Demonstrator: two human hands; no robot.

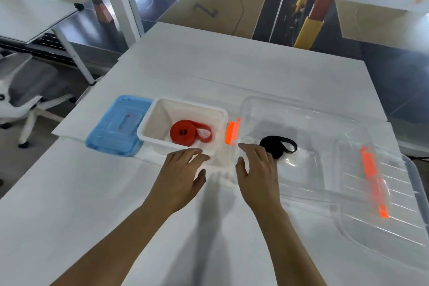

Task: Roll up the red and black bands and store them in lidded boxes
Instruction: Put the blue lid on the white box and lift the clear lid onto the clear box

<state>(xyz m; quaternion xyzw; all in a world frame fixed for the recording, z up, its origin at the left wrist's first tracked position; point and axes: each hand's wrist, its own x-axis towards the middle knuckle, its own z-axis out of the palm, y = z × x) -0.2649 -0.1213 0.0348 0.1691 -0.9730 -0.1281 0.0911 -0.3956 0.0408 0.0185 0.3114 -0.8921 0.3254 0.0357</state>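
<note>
A rolled red band [185, 132] lies inside the open white box [148, 121]. The blue lid [117, 126] lies flat on the table to the left of that box. A rolled black band [276, 146] sits in the clear box [301, 114], which has an orange latch [231, 132]. The clear lid [383, 206] with an orange latch rests to the right, partly over the clear box. My left hand [183, 169] hovers with straight fingers at the white box's near edge. My right hand [257, 169] hovers flat at the clear box's near left corner. Both hands hold nothing.
The boxes stand on a white table [92, 204] made of joined boards. A white office chair [21, 104] stands on the floor to the left. Another white table and a glass wall with purple lettering lie beyond.
</note>
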